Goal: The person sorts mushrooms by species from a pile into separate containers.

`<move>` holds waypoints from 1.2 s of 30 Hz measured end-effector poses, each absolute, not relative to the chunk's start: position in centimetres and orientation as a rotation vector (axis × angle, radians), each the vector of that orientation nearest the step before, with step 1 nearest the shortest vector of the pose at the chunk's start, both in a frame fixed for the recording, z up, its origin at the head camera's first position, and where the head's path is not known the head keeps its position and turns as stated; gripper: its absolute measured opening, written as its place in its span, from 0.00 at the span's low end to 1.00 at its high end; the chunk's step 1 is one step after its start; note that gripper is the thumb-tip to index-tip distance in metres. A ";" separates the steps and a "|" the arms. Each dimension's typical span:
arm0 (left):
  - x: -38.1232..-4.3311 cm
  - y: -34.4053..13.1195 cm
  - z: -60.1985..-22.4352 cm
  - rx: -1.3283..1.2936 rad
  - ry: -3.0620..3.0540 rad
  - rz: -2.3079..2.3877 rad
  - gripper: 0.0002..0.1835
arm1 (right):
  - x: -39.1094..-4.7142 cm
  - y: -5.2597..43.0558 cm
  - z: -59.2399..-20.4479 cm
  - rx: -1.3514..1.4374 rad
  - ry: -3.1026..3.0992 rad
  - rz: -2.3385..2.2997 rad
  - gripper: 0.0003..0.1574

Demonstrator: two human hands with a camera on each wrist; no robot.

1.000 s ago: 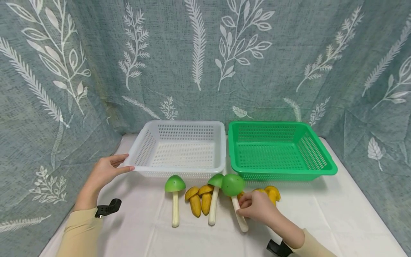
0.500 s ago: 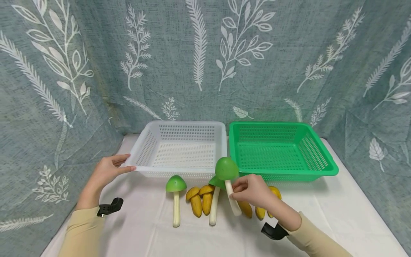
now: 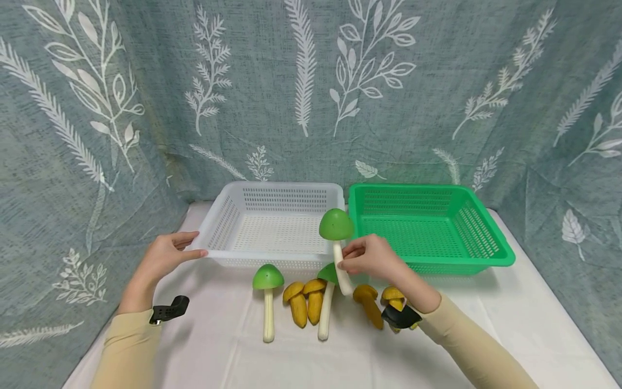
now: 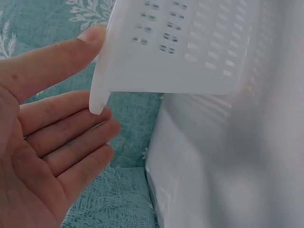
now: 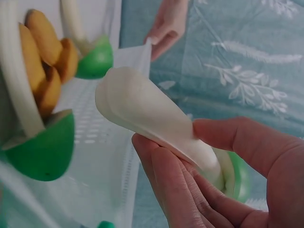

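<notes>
My right hand [image 3: 346, 258] pinches the white stem of a green-capped toy mushroom [image 3: 336, 224] and holds it upright in the air, in front of the gap between the white basket [image 3: 272, 254] and the green basket [image 3: 486, 259]. In the right wrist view the stem [image 5: 142, 109] lies between thumb and fingers [image 5: 171, 175]. My left hand [image 3: 196, 244] rests with straight fingers against the white basket's front left corner [image 4: 166, 47]; the thumb [image 4: 61, 57] touches its wall.
Two more green-capped mushrooms [image 3: 267, 278] [image 3: 324, 313] lie on the white cloth in front of the baskets. Among them lie several yellow fruit pieces [image 3: 306, 302] [image 3: 369, 305]. A leaf-patterned curtain surrounds the table.
My right hand has lifted the mushroom off the cloth and carried it up and to the left, towards the baskets. The left hand has stayed at the basket corner.
</notes>
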State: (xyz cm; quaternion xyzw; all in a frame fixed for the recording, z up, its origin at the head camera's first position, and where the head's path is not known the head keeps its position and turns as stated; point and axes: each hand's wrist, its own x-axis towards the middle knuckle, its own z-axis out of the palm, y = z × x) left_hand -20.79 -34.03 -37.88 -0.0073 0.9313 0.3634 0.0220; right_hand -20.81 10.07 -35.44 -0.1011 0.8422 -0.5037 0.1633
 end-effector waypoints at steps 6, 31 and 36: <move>-20.7 -34.0 -37.7 -0.038 2.883 1.106 0.45 | -22.5 9.2 -34.5 -0.275 2.375 -1.411 0.20; -21.1 -34.1 -37.6 -0.035 2.852 1.102 0.46 | -28.2 6.8 -33.4 -0.166 2.203 -1.422 0.21; -21.2 -34.1 -37.5 -0.042 2.850 1.095 0.47 | -29.1 6.4 -33.5 -0.181 2.161 -1.415 0.20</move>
